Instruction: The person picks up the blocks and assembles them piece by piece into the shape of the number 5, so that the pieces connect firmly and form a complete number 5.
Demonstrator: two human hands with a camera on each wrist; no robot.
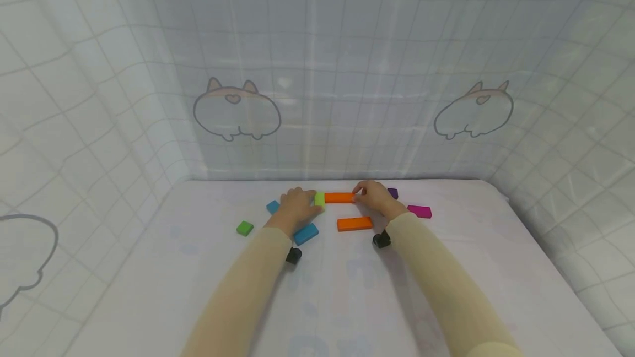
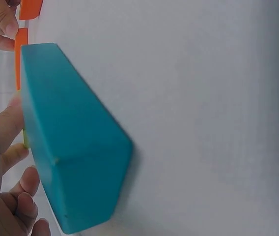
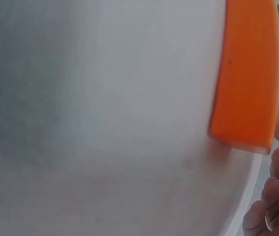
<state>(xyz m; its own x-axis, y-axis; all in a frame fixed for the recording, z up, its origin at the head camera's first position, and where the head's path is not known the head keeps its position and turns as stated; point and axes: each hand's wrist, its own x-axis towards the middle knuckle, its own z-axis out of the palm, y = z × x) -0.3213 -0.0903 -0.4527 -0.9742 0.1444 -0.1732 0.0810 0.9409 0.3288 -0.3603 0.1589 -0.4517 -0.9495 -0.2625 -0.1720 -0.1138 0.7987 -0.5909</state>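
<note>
Two pale sleeves are stretched over the white counter, and one small black device is worn at each wrist. Eight blocks can be counted on the counter: two blue, two orange, one green, one yellow-green, one magenta and one purple.

Nearest, one blue block is seen lying aslant just beside the left wrist, with one green block set well apart to its left. One orange block is laid between the forearms, untouched.

Farther on, one magenta block is placed to the right, and the second blue block is partly covered by the left hand. By that hand's thumb and fingers the one yellow-green block is pinched. The second orange block is set against it, its right end pinched by the fingers of the right hand. One purple block is partly hidden behind that hand.

Beyond, two outlined animal figures are printed on the gridded back curtain.
</note>
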